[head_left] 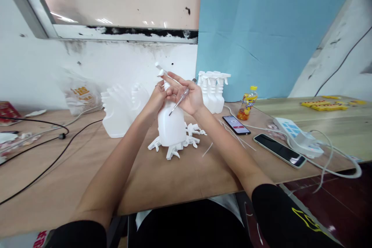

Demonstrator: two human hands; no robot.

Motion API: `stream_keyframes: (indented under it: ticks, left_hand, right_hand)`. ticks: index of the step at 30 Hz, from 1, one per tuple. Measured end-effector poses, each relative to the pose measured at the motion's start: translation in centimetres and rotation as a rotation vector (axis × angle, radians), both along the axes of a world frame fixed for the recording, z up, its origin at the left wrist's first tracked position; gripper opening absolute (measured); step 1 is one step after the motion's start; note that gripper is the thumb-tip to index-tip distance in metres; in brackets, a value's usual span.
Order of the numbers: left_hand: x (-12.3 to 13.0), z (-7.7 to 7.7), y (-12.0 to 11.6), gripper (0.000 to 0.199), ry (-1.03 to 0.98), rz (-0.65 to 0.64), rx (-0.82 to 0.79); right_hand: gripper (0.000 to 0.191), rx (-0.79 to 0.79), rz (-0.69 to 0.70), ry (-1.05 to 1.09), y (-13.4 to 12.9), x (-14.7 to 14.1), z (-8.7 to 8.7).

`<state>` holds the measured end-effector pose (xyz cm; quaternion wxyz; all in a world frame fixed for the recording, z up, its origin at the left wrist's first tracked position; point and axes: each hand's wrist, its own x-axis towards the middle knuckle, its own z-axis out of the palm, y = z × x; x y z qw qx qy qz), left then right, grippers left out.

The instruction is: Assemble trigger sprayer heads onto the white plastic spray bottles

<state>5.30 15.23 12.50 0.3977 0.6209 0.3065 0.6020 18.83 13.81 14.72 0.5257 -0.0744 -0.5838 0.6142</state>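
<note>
A white spray bottle (171, 128) stands upright before me, with a white trigger head (161, 70) at its top. My left hand (159, 95) is closed around the bottle's neck, a ring on one finger. My right hand (190, 95) reaches over the neck from the other side, its fingers extended at the trigger head. A slim screwdriver (182, 97) with a clear handle lies across that palm, tip pointing down and left. The hands hide the joint between head and bottle. Several loose white trigger heads (174, 150) lie around the bottle's base.
Headless white bottles (116, 118) stand at left, near a plastic bag (80, 95). Behind my right hand are bottles with trigger heads (215, 93). Thin white tubes (232, 133), two phones (236, 124) (279, 150), a drink bottle (247, 103) and a power strip (296, 137) lie rightward.
</note>
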Motion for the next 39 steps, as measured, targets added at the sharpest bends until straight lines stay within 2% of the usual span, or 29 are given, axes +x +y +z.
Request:
stream_keyframes:
  ticks: [3,6,11,15,17,19,24,26,28,32,35,39]
  left_hand:
    - [-0.3,0.3,-1.1,0.063,-0.035,0.084,-0.019]
    - [-1.3,0.2,-1.2,0.057,-0.015,0.126,0.026]
    - [-2.7,0.5,-0.9,0.046,0.103,0.090,0.066]
    - [-3.2,0.9,-1.3,0.051,0.180,0.020,0.023]
    - [-3.4,1.1,-1.6,0.054,0.224,0.014,0.012]
    - [-3.3,1.2,-2.0,0.053,0.307,0.070,0.055]
    - [-2.0,1.3,-4.2,0.064,0.745,0.408,0.221]
    - [-1.5,1.4,-5.1,0.067,0.873,0.495,0.253]
    - [-1.4,1.5,-5.5,0.066,0.934,0.531,0.272]
    - [-2.0,2.0,-5.7,0.064,0.984,0.511,0.313]
    - [-2.6,2.3,-5.7,0.060,0.972,0.480,0.328]
    - [-3.2,2.6,-5.6,0.059,0.906,0.359,0.287]
  right_hand:
    - [0.020,-0.078,-0.054,0.024,1.4,-0.2,-0.5]
    - [0.014,-0.135,-0.133,-0.037,2.5,0.4,-1.1]
    - [0.035,0.025,-0.234,-0.175,2.2,0.5,-1.7]
    - [0.054,0.024,-0.294,-0.133,2.0,0.0,-1.9]
    - [0.057,0.007,-0.338,-0.126,2.1,-0.2,-1.9]
    - [0.056,-0.014,-0.411,-0.109,2.1,-0.5,-2.0]
    - [0.052,-0.031,-0.601,0.008,2.1,-1.6,-2.6]
    - [0.052,-0.014,-0.612,0.012,2.1,-1.8,-2.7]
    - [0.052,0.010,-0.624,-0.012,2.0,-1.8,-2.6]
    - [0.050,0.102,-0.630,-0.048,1.7,-1.4,-2.2]
    - [0.050,0.138,-0.547,-0.032,2.0,-1.1,-2.2]
    - [0.051,0.180,-0.435,-0.036,2.9,-0.7,-2.7]
